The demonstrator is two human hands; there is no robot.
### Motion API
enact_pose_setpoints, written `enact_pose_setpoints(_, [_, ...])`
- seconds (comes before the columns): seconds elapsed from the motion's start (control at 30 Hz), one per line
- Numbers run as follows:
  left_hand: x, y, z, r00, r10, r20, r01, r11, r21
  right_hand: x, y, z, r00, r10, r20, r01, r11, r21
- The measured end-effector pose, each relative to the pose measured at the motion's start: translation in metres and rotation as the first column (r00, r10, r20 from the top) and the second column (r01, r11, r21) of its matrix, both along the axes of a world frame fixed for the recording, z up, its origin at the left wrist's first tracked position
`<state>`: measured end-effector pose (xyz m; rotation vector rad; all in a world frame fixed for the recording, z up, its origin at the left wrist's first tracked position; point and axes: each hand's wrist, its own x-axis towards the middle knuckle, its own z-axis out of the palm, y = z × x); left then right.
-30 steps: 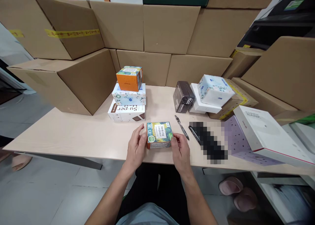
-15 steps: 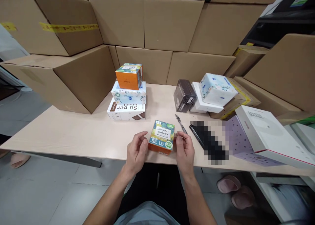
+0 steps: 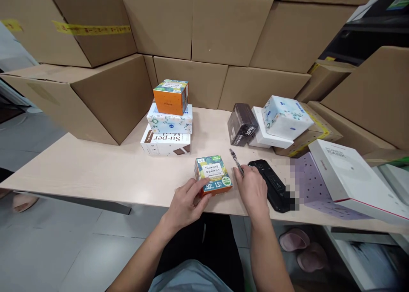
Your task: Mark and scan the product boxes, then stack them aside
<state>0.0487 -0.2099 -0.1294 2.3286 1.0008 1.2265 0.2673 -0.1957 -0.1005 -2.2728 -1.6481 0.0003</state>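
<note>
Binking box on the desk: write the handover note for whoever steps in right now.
Left hand: fingers on the near left corner of the Binking box, steadying it; no full grip.
Right hand: off the box, fingertips at the pen, beside the black device.
Box: on the table near its front edge, printed top up.
Done: box set down, label up.
Left: pen not yet lifted; the box's stack behind stands untouched.
</note>
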Motion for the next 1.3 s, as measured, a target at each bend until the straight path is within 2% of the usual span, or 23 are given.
enact_pose_setpoints(0.07, [0.001,-0.001,0.000,1.000,0.002,-0.005,-0.002,1.000,0.006,0.000,0.006,0.007,0.996,-0.020,0.084,0.031,0.990,-0.139])
enact_pose_setpoints(0.17, [0.006,-0.004,0.002,1.000,0.019,0.012,-0.019,1.000,-0.017,0.000,0.010,0.008,0.997,-0.018,0.079,0.031,0.985,-0.171])
enact_pose_setpoints(0.3, [0.015,-0.008,0.003,0.997,0.061,0.057,-0.057,0.996,-0.063,0.010,0.011,0.001,0.998,-0.028,-0.049,0.023,0.995,-0.094])
enact_pose_setpoints(0.37, [0.017,-0.008,0.003,0.996,0.053,0.066,-0.049,0.997,-0.055,0.016,0.011,0.001,0.972,-0.029,-0.232,0.048,0.996,0.079])
enact_pose_setpoints(0.4, [0.017,-0.008,0.003,0.996,0.046,0.072,-0.043,0.998,-0.053,0.017,0.011,0.003,0.927,-0.005,-0.375,0.086,0.976,0.200])
enact_pose_setpoints(0.47, [0.017,-0.008,0.003,0.995,0.040,0.091,-0.034,0.998,-0.061,0.017,0.009,0.011,0.735,0.141,-0.663,0.223,0.874,0.432])
enact_pose_setpoints(0.53, [0.016,-0.008,0.003,0.994,0.047,0.102,-0.039,0.996,-0.076,0.012,0.006,0.022,0.500,0.358,-0.789,0.325,0.766,0.554])
enact_pose_setpoints(0.57, [0.016,-0.008,0.003,0.993,0.055,0.100,-0.047,0.996,-0.081,0.007,0.004,0.027,0.396,0.457,-0.796,0.337,0.734,0.589])
enact_pose_setpoints(0.6, [0.016,-0.008,0.003,0.994,0.062,0.094,-0.054,0.995,-0.084,0.002,0.002,0.032,0.305,0.535,-0.788,0.324,0.720,0.614])
enact_pose_setpoints(0.67, [0.016,-0.008,0.003,0.994,0.071,0.077,-0.064,0.994,-0.083,-0.010,0.000,0.039,0.165,0.616,-0.771,0.243,0.732,0.637])
enact_pose_setpoints(0.73, [0.016,-0.007,0.002,0.995,0.077,0.059,-0.072,0.995,-0.075,-0.022,0.000,0.042,0.107,0.628,-0.771,0.149,0.756,0.637])
enact_pose_setpoints(0.8, [0.016,-0.007,0.002,0.996,0.084,0.041,-0.081,0.994,-0.071,-0.033,0.001,0.042,0.132,0.613,-0.779,0.070,0.778,0.624])
enact_pose_setpoints(1.0, [0.017,-0.007,0.002,0.993,0.114,0.024,-0.112,0.991,-0.078,-0.045,0.006,0.033,0.376,0.515,-0.771,-0.137,0.853,0.503])
enact_pose_setpoints(1.13, [0.018,-0.007,0.003,0.994,0.107,0.027,-0.104,0.990,-0.094,-0.045,0.005,0.031,0.461,0.545,-0.700,-0.268,0.838,0.476])
enact_pose_setpoints(1.3, [0.018,-0.006,0.004,0.994,0.104,0.023,-0.101,0.989,-0.107,-0.047,0.005,0.035,0.551,0.575,-0.605,-0.330,0.816,0.474])
